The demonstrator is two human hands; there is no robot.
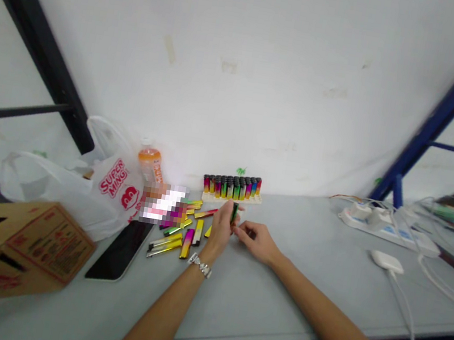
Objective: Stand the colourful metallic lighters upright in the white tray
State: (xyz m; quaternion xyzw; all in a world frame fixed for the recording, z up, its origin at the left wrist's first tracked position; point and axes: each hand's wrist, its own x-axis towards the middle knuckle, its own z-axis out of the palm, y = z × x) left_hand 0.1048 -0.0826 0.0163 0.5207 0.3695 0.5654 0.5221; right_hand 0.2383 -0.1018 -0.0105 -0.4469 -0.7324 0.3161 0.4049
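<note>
My left hand (221, 229), with a silver bracelet (200, 265) at its wrist, grips a dark green lighter (234, 212) upright. My right hand (258, 240) is beside it, its fingers curled and the tips pinched together close to the lighter's lower end. Whatever is between those fingertips is too small to make out. Behind both hands, a pale rack (253, 201) holds rows of colourful lighters (230, 186) with black tops. To the left of my left hand, several loose lighters (186, 244) lie scattered on the grey table (257, 307).
On the left are a black phone (121, 251), a cardboard box (38, 243), a white plastic bag (64, 190) and an orange drink bottle (151, 161). A white power strip (393, 234) and a charger (387, 261) with cables lie right. A white wall (266, 84) rises behind.
</note>
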